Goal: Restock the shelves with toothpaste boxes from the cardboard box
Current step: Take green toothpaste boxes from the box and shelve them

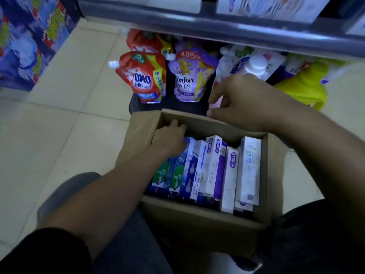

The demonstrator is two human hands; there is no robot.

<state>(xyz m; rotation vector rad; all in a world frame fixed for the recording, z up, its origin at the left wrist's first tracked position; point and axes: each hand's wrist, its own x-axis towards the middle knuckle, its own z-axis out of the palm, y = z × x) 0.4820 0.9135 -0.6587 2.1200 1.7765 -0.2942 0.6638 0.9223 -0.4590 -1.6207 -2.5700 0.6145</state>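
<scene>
Toothpaste boxes [213,167] stand packed on edge inside the cardboard box [197,218] on the floor. The left hand [169,139] curls its fingers onto the far end of a blue toothpaste box [187,153]; whether it grips, I cannot tell. The right hand [243,103] hovers over the far rim, fingers loosely curled, hold unclear. Pulled from so tight a row, that box could drag neighbours up or crumple.

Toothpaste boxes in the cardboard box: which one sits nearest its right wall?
The white toothpaste box with faint green-blue print, rightmost in the row; the neighbouring purple-banded boxes stand further left.
</scene>
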